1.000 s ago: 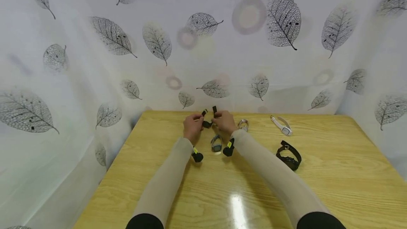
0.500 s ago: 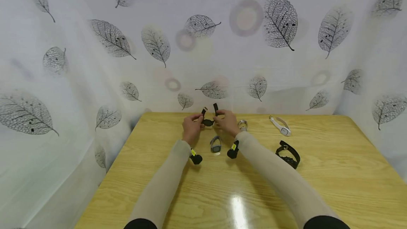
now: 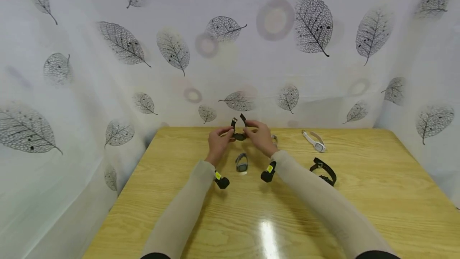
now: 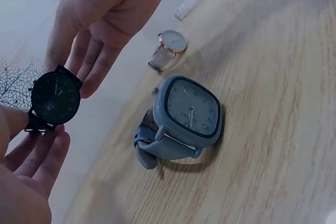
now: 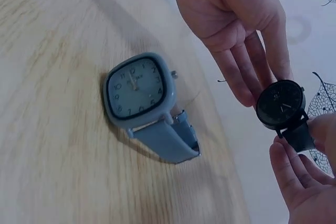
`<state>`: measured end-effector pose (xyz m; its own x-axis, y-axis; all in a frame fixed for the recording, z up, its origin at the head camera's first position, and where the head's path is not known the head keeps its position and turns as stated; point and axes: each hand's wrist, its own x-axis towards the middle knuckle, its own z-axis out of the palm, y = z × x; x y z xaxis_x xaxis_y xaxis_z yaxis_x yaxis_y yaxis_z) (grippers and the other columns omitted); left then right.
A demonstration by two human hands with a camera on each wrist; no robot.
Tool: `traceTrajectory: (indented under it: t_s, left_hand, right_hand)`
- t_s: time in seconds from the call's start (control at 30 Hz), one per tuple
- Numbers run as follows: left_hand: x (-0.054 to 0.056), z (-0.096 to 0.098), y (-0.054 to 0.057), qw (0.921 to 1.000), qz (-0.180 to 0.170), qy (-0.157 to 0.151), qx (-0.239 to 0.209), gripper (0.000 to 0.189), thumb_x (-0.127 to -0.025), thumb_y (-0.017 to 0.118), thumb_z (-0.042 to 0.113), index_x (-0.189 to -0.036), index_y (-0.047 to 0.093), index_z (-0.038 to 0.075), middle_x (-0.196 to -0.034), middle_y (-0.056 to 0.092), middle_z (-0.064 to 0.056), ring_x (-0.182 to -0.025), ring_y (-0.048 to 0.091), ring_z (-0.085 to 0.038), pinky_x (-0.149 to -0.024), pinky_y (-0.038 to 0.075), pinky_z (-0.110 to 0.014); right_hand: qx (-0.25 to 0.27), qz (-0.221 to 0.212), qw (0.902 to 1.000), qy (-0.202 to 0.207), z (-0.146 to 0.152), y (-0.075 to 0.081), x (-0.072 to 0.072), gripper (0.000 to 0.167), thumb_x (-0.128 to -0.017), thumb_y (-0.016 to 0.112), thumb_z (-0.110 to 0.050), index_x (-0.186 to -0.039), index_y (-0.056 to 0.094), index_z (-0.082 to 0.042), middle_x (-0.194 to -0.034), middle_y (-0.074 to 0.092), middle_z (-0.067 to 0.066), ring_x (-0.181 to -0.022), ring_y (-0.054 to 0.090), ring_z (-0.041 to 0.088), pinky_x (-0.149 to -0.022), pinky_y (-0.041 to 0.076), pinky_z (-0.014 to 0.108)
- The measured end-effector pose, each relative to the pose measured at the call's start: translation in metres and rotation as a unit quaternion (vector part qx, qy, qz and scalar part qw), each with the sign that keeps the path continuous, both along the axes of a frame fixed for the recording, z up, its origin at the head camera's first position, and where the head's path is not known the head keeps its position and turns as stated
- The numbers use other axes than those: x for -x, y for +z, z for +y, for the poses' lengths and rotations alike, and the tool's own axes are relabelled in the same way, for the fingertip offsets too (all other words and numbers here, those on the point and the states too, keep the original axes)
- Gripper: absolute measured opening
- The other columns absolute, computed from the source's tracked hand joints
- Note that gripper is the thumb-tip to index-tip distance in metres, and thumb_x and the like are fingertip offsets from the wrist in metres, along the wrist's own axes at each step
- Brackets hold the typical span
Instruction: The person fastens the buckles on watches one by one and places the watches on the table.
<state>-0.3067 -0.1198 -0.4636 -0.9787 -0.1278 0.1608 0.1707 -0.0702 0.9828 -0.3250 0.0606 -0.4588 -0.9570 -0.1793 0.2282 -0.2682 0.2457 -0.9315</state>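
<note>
Near the table's far edge both hands hold a black wristwatch [image 3: 239,136] above the tabletop. My left hand [image 3: 217,144] pinches it on its left side, and my right hand [image 3: 261,138] pinches its strap on the right. The two strap ends stick up, apart from each other. In the left wrist view the round black dial [image 4: 55,98] faces the camera. In the right wrist view the black strap [image 5: 298,137] passes into my right hand's fingers [image 5: 286,163]. Just in front of the hands, a grey-blue square-faced watch [image 3: 242,166] rests on the table.
A watch with a rose-gold case [image 4: 173,41] lies behind my right hand, partly covered in the head view. Further right are a white watch [image 3: 318,146] and another black watch [image 3: 328,169], which my right sleeve partly overlaps. A leaf-patterned curtain [image 3: 230,67] stands behind the wooden table [image 3: 230,219].
Both hands have lifted the black watch a little and shifted it slightly right. The right wrist has turned outward, and the right strap end now leans to the left.
</note>
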Motion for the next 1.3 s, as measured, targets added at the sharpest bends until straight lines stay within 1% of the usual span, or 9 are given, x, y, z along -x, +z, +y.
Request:
traceTrajectory:
  t_s: [0.23,0.43,0.57,0.63,0.73,0.93,1.13,1.2,1.3]
  left_hand:
    - [-0.008,-0.005,0.0,0.9993,0.022,-0.029,0.011,0.023,-0.096,0.07,-0.002,-0.117,0.069,-0.012,-0.119,0.066,-0.032,-0.081,0.073,-0.013,-0.078,0.063,-0.032]
    - [-0.014,-0.009,-0.002,0.9983,0.025,-0.053,0.001,0.025,-0.094,0.073,0.0,-0.117,0.071,-0.009,-0.112,0.073,-0.021,-0.083,0.075,-0.016,-0.081,0.063,-0.035]
    - [-0.021,-0.01,-0.002,0.9972,0.021,-0.071,-0.006,0.025,-0.094,0.073,-0.001,-0.117,0.07,-0.009,-0.112,0.073,-0.019,-0.088,0.075,-0.023,-0.083,0.062,-0.037]
    - [-0.024,-0.011,-0.003,0.9965,0.019,-0.081,-0.01,0.023,-0.094,0.072,-0.002,-0.117,0.071,-0.008,-0.113,0.073,-0.019,-0.094,0.074,-0.031,-0.084,0.062,-0.038]
    - [-0.028,-0.012,-0.005,0.9956,0.013,-0.092,-0.015,0.023,-0.094,0.072,-0.003,-0.117,0.072,-0.006,-0.114,0.073,-0.02,-0.096,0.074,-0.034,-0.084,0.062,-0.038]
    - [-0.035,-0.017,-0.008,0.9937,0.005,-0.112,-0.012,0.024,-0.096,0.07,-0.003,-0.119,0.069,-0.008,-0.124,0.063,-0.036,-0.087,0.075,-0.02,-0.085,0.062,-0.037]
    - [-0.039,-0.019,-0.01,0.9923,-0.004,-0.121,-0.025,0.027,-0.097,0.068,-0.004,-0.122,0.065,-0.013,-0.126,0.057,-0.043,-0.09,0.073,-0.022,-0.085,0.062,-0.039]
    - [-0.04,-0.019,-0.01,0.9923,-0.004,-0.12,-0.028,0.025,-0.097,0.068,-0.004,-0.12,0.067,-0.012,-0.124,0.057,-0.044,-0.09,0.074,-0.024,-0.084,0.062,-0.04]
    - [-0.042,-0.017,-0.01,0.9924,-0.005,-0.12,-0.029,0.022,-0.097,0.068,-0.003,-0.118,0.069,-0.008,-0.123,0.057,-0.044,-0.092,0.073,-0.027,-0.084,0.062,-0.042]
  right_hand:
    - [0.051,-0.011,0.9985,0.017,0.011,0.001,-0.006,0.042,-0.102,0.067,-0.012,-0.141,0.059,-0.001,-0.138,0.059,0.029,-0.1,0.072,0.036,-0.091,0.058,0.054]
    - [0.071,-0.013,0.9973,0.018,0.019,0.001,-0.012,0.042,-0.101,0.067,-0.009,-0.141,0.059,-0.001,-0.136,0.059,0.031,-0.099,0.07,0.044,-0.091,0.057,0.056]
    - [0.079,-0.018,0.9964,0.024,0.023,0.003,-0.019,0.043,-0.103,0.065,-0.009,-0.144,0.056,0.001,-0.135,0.059,0.032,-0.101,0.068,0.049,-0.091,0.057,0.056]
    - [0.083,-0.021,0.996,0.024,0.025,0.003,-0.022,0.043,-0.103,0.065,-0.01,-0.143,0.057,0.0,-0.133,0.06,0.031,-0.1,0.07,0.046,-0.089,0.059,0.053]
    - [0.09,-0.028,0.9952,0.027,0.028,0.003,-0.027,0.04,-0.103,0.064,-0.011,-0.142,0.059,-0.001,-0.13,0.061,0.031,-0.097,0.072,0.039,-0.085,0.061,0.046]
    - [0.119,-0.039,0.9918,0.027,0.034,-0.001,-0.031,0.038,-0.104,0.064,-0.015,-0.14,0.061,-0.002,-0.127,0.06,0.034,-0.092,0.072,0.028,-0.081,0.063,0.042]
    - [0.138,-0.037,0.9891,0.034,0.037,-0.005,-0.035,0.038,-0.104,0.064,-0.016,-0.138,0.063,0.0,-0.116,0.066,0.021,-0.084,0.069,0.02,-0.079,0.063,0.042]
    - [0.14,-0.035,0.9889,0.037,0.037,-0.006,-0.038,0.036,-0.104,0.065,-0.015,-0.136,0.064,0.0,-0.116,0.065,0.022,-0.082,0.069,0.02,-0.079,0.063,0.043]
    - [0.133,-0.035,0.9895,0.045,0.037,-0.006,-0.042,0.033,-0.103,0.065,-0.015,-0.134,0.066,-0.002,-0.119,0.062,0.028,-0.086,0.069,0.026,-0.08,0.063,0.044]
